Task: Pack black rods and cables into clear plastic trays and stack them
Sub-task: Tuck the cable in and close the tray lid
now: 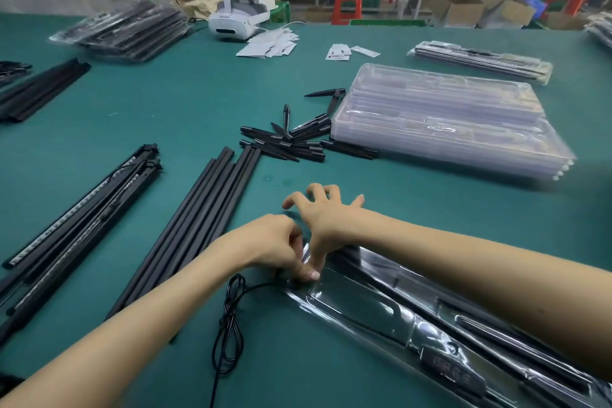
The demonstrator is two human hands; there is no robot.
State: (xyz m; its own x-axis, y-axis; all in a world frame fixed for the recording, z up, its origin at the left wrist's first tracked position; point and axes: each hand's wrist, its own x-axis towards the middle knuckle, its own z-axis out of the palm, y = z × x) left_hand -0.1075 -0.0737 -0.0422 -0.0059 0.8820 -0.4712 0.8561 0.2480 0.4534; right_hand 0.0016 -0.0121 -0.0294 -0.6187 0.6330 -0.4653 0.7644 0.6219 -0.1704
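Nearest, a clear tray on the green table holds long black rods and a remote-like unit. Glossy black cable loops beside its corner. At that corner, the left hand pinches with curled fingers, while the right hand presses its thumb down, fingers spread. Empty trays sit stacked well beyond.
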